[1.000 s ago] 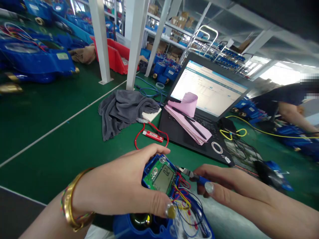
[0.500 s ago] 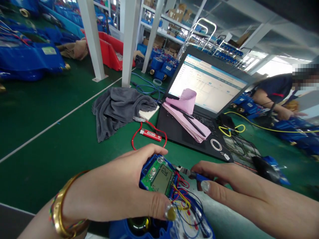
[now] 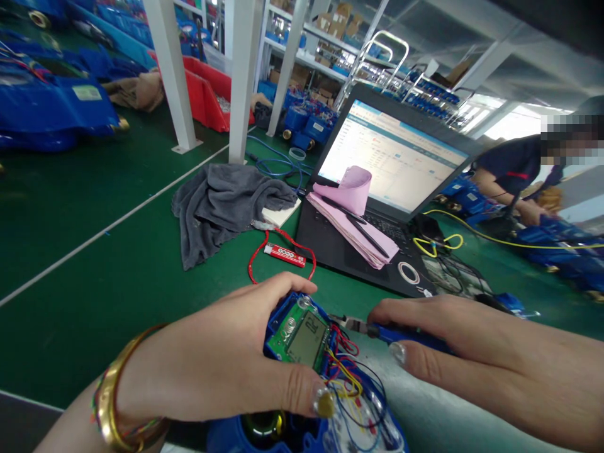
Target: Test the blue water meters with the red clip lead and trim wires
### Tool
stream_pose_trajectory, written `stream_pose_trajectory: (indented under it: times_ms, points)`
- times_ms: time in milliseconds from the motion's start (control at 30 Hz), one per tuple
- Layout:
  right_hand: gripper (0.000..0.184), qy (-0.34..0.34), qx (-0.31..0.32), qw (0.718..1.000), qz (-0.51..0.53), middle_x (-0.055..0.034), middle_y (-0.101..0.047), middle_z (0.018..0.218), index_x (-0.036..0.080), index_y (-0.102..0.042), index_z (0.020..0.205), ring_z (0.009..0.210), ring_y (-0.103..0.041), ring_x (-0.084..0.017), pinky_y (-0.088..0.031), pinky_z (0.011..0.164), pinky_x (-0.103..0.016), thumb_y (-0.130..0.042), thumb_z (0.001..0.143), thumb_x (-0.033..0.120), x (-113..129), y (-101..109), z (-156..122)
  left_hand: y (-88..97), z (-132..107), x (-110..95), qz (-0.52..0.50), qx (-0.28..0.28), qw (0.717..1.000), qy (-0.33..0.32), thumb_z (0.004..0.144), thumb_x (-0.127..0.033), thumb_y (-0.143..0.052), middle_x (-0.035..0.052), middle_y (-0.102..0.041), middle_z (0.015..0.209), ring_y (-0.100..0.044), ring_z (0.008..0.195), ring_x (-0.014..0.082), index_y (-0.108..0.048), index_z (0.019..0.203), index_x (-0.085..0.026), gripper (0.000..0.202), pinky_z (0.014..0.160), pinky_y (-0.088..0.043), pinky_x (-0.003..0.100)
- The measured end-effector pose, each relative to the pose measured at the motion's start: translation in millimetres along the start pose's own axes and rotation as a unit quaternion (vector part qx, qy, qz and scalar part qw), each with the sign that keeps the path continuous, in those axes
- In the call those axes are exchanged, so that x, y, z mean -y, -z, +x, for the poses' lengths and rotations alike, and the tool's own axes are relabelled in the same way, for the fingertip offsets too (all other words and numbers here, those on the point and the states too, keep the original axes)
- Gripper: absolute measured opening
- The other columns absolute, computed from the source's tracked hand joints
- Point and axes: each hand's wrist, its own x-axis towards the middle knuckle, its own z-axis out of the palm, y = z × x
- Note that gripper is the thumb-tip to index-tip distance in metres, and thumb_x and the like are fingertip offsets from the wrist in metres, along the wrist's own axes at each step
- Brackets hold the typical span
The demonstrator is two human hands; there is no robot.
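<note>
My left hand (image 3: pixel 226 352) is closed around a blue-framed display module (image 3: pixel 304 340), a green circuit board with a grey LCD. Thin red, yellow and black wires (image 3: pixel 346 371) run from its right side down into an open blue meter housing (image 3: pixel 283 434). In my right hand (image 3: pixel 438 333) are blue-handled cutting pliers (image 3: pixel 387 332), their metal jaws pointing left at the module's right edge, close to the wires. Whether the jaws touch a wire I cannot tell. My left palm hides part of the module and housing.
Ahead stands an open laptop (image 3: pixel 330 251) with pink papers (image 3: pixel 353 233) and pens on its keyboard. A grey cloth (image 3: pixel 221 207), a red lanyard with a tag (image 3: pixel 284 255) and a red bin (image 3: pixel 207 94) lie to the left. Another person (image 3: pixel 509 163) works at the right among blue meters.
My right hand has shifted slightly right along the pliers, showing more of the blue handle. The jaws stay by the module's edge. My left hand and the module hold still.
</note>
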Motion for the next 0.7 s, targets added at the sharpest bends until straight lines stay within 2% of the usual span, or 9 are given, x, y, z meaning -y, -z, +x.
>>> stream_pose_trajectory:
  times_ms: [100, 233, 333, 533, 700]
  points:
    - [0.042, -0.016, -0.04, 0.999, 0.012, -0.0005, -0.074, 0.093, 0.031, -0.068, 0.07, 0.074, -0.069, -0.026, -0.05, 0.054, -0.035, -0.04, 0.08, 0.061, 1.4, -2.6, -1.6, -1.6, -0.2, 1.8, -0.009, 0.0, 1.0, 0.004, 0.064, -0.05, -0.071, 0.0022, -0.065, 0.11, -0.061, 0.101, 0.0294, -0.045, 0.126, -0.031, 0.07, 0.071, -0.054, 0.032]
    - [0.047, -0.016, -0.06, 0.998, 0.03, -0.0012, -0.074, 0.082, 0.031, -0.066, 0.064, 0.067, -0.068, -0.025, -0.049, 0.052, -0.036, -0.039, 0.078, 0.066, 3.0, -7.7, -2.4, -3.0, 0.9, 1.5, -0.008, -0.003, 1.0, 0.0, 0.063, -0.05, -0.071, 0.0025, -0.065, 0.107, -0.061, 0.1, 0.0298, -0.047, 0.124, -0.03, 0.069, 0.073, -0.054, 0.033]
    - [0.048, -0.018, -0.063, 0.997, 0.035, -0.0009, -0.073, 0.074, 0.031, -0.065, 0.063, 0.059, -0.065, -0.024, -0.047, 0.05, -0.036, -0.038, 0.077, 0.068, 4.2, -7.4, -1.6, -3.9, 0.9, 0.2, -0.015, -0.014, 1.0, 0.011, 0.062, -0.052, -0.071, 0.0033, -0.064, 0.11, -0.06, 0.103, 0.031, -0.046, 0.125, -0.03, 0.071, 0.072, -0.055, 0.033]
    - [0.039, -0.03, -0.035, 0.997, 0.061, 0.0019, -0.069, 0.062, 0.03, -0.065, 0.062, 0.05, -0.059, -0.019, -0.045, 0.048, -0.031, -0.046, 0.077, 0.061, 3.9, -0.7, 1.6, -2.9, 0.4, -0.7, -0.014, -0.009, 1.0, 0.017, 0.061, -0.049, -0.076, 0.0038, -0.064, 0.112, -0.059, 0.104, 0.0307, -0.047, 0.126, -0.029, 0.074, 0.073, -0.055, 0.032]
    - [0.043, -0.031, -0.043, 0.996, 0.074, 0.0011, -0.065, 0.055, 0.031, -0.064, 0.062, 0.047, -0.057, -0.019, -0.042, 0.045, -0.031, -0.044, 0.076, 0.066, 4.0, -3.4, 1.8, -3.5, 1.1, 0.9, -0.012, -0.025, 1.0, 0.0, 0.06, -0.054, -0.073, 0.0044, -0.064, 0.111, -0.059, 0.104, 0.0308, -0.05, 0.123, -0.029, 0.071, 0.073, -0.054, 0.032]
